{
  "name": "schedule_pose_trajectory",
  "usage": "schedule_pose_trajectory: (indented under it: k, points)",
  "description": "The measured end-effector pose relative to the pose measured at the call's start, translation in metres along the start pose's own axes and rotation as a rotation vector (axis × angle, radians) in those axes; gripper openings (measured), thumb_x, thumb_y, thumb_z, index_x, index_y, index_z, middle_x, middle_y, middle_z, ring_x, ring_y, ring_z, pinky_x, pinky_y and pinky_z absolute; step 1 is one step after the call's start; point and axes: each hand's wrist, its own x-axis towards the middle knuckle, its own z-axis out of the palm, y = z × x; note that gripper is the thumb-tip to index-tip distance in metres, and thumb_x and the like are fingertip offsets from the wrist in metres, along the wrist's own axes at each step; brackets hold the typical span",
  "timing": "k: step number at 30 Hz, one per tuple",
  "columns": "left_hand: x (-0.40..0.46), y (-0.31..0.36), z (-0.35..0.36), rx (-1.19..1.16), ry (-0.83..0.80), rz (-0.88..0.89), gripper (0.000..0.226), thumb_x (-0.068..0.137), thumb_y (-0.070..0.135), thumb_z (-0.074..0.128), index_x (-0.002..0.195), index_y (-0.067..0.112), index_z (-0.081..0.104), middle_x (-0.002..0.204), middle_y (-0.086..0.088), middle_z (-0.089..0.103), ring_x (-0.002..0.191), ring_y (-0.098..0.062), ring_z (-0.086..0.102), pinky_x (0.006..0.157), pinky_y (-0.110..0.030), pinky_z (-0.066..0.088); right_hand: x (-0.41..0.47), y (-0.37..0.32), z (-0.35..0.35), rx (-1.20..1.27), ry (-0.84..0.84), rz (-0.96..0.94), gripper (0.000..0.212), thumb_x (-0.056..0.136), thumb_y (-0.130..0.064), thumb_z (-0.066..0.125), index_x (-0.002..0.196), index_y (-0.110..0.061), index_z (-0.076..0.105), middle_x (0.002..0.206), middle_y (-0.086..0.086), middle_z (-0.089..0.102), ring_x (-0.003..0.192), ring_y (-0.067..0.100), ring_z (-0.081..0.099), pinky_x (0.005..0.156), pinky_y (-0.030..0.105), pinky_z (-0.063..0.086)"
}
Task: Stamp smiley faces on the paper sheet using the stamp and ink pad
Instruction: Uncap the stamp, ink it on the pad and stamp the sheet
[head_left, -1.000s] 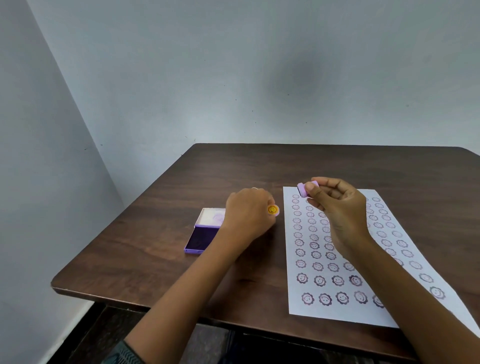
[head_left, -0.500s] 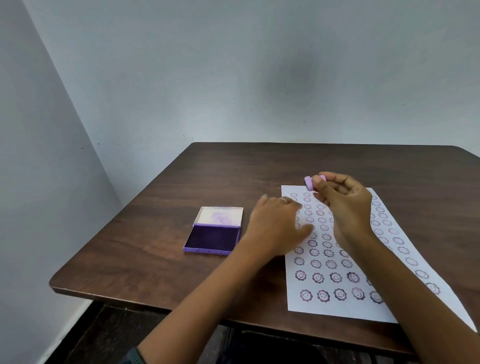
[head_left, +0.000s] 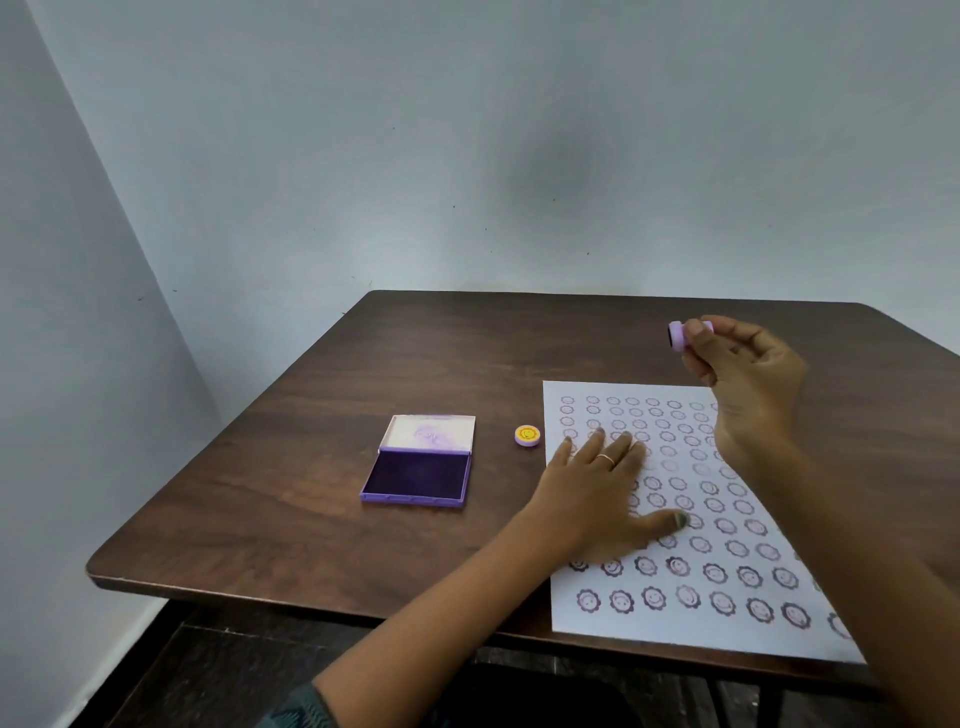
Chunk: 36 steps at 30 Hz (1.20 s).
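Observation:
A white paper sheet (head_left: 727, 631) covered in rows of purple smiley stamps lies on the right part of the dark wooden table (head_left: 415, 353). My left hand (head_left: 602, 483) rests flat on the sheet's left side, fingers spread. Above the sheet's far right corner, my right hand (head_left: 748, 384) pinches a small purple stamp (head_left: 678, 335), its dark face turned left. The stamp's cap (head_left: 527, 435), purple with a yellow smiley top, sits on the table just left of the sheet. Further left lies the purple ink pad (head_left: 418, 470), open with its lid back.
The table stands in a corner, with a grey wall behind it and another on the left. Its front edge (head_left: 260, 592) runs close to my body, and dark floor shows below.
My left hand let go of the cap beside the sheet and moved right to lie flat on the paper. My right hand lifted the stamp up and to the right.

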Motion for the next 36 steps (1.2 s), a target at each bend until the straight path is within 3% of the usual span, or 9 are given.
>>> schedule_pose_trajectory:
  k: [9, 15, 20, 23, 26, 28, 30, 33, 36]
  points:
    - [-0.055, 0.006, 0.009, -0.011, 0.038, 0.023, 0.085, 0.085, 0.071, 0.028, 0.150, 0.024, 0.001, 0.160, 0.005, -0.003, 0.146, -0.014, -0.011, 0.117, -0.039, -0.010, -0.009, 0.003, 0.013, -0.078, -0.084, 0.028, 0.021, 0.074, -0.012, 0.074, 0.092, -0.007, 0.065, 0.088, 0.011, 0.072, 0.085, 0.021, 0.071, 0.085, 0.034, 0.056]
    - [-0.069, 0.006, 0.009, -0.026, 0.041, 0.014, 0.085, 0.085, 0.072, 0.027, 0.150, 0.026, -0.002, 0.159, 0.007, -0.006, 0.145, -0.012, -0.016, 0.116, -0.038, -0.013, -0.019, 0.011, 0.032, -0.176, -0.179, 0.034, 0.029, 0.072, -0.017, 0.076, 0.097, -0.007, 0.065, 0.092, 0.011, 0.073, 0.090, 0.023, 0.071, 0.082, 0.033, 0.056]
    - [-0.076, 0.003, 0.005, -0.072, 0.089, 0.008, 0.082, 0.086, 0.070, 0.029, 0.150, 0.026, 0.003, 0.160, 0.007, -0.002, 0.145, -0.010, -0.011, 0.117, -0.037, -0.011, -0.036, 0.019, 0.049, -0.330, -0.341, 0.015, 0.027, 0.072, -0.018, 0.076, 0.096, -0.011, 0.066, 0.094, 0.012, 0.072, 0.087, 0.022, 0.070, 0.079, 0.031, 0.057]
    - [-0.087, -0.006, -0.003, -0.138, 0.221, -0.025, 0.078, 0.085, 0.071, 0.026, 0.149, 0.029, 0.011, 0.159, 0.010, 0.008, 0.145, -0.006, -0.001, 0.116, -0.032, -0.009, -0.047, 0.024, 0.059, -0.426, -0.490, 0.004, 0.027, 0.071, -0.018, 0.078, 0.095, -0.011, 0.067, 0.092, 0.009, 0.072, 0.083, 0.017, 0.070, 0.073, 0.026, 0.058]
    - [-0.107, -0.025, -0.011, -0.179, 0.465, -0.133, 0.066, 0.084, 0.068, 0.032, 0.141, 0.034, 0.036, 0.151, 0.015, 0.031, 0.139, -0.002, 0.022, 0.118, -0.033, 0.000, -0.058, 0.027, 0.069, -0.463, -0.653, -0.016, 0.023, 0.070, -0.013, 0.078, 0.091, -0.012, 0.068, 0.084, 0.002, 0.072, 0.073, 0.007, 0.068, 0.065, 0.014, 0.053]
    - [-0.122, -0.043, -0.014, -0.235, 0.679, -0.268, 0.051, 0.082, 0.059, 0.050, 0.127, 0.033, 0.052, 0.138, 0.015, 0.049, 0.128, -0.004, 0.038, 0.117, -0.034, 0.010, -0.065, 0.031, 0.077, -0.483, -0.743, -0.022, 0.023, 0.068, -0.010, 0.079, 0.088, -0.011, 0.068, 0.080, 0.002, 0.071, 0.069, 0.006, 0.066, 0.062, 0.014, 0.053]
    - [-0.136, -0.062, -0.016, -0.260, 0.830, -0.448, 0.049, 0.079, 0.051, 0.062, 0.122, 0.029, 0.054, 0.128, 0.009, 0.056, 0.120, -0.009, 0.045, 0.116, -0.034, 0.013, -0.073, 0.034, 0.085, -0.521, -0.812, -0.029, 0.022, 0.068, -0.010, 0.079, 0.088, -0.011, 0.069, 0.078, 0.004, 0.071, 0.068, 0.009, 0.064, 0.062, 0.017, 0.054]
    - [-0.151, -0.085, -0.018, -0.209, 0.771, -0.691, 0.072, 0.076, 0.059, 0.060, 0.134, 0.020, 0.043, 0.135, 0.000, 0.052, 0.128, -0.017, 0.043, 0.117, -0.038, 0.010, -0.084, 0.040, 0.099, -0.564, -0.905, -0.045, 0.023, 0.068, -0.006, 0.078, 0.089, -0.007, 0.069, 0.082, 0.009, 0.071, 0.070, 0.013, 0.063, 0.068, 0.023, 0.054]
    - [-0.154, -0.099, -0.019, -0.181, 0.650, -0.749, 0.086, 0.076, 0.068, 0.052, 0.143, 0.016, 0.033, 0.147, -0.003, 0.042, 0.139, -0.017, 0.030, 0.117, -0.040, 0.006, -0.095, 0.047, 0.115, -0.649, -0.983, -0.076, 0.024, 0.068, -0.008, 0.078, 0.091, -0.009, 0.069, 0.088, 0.009, 0.072, 0.077, 0.017, 0.066, 0.075, 0.028, 0.054]
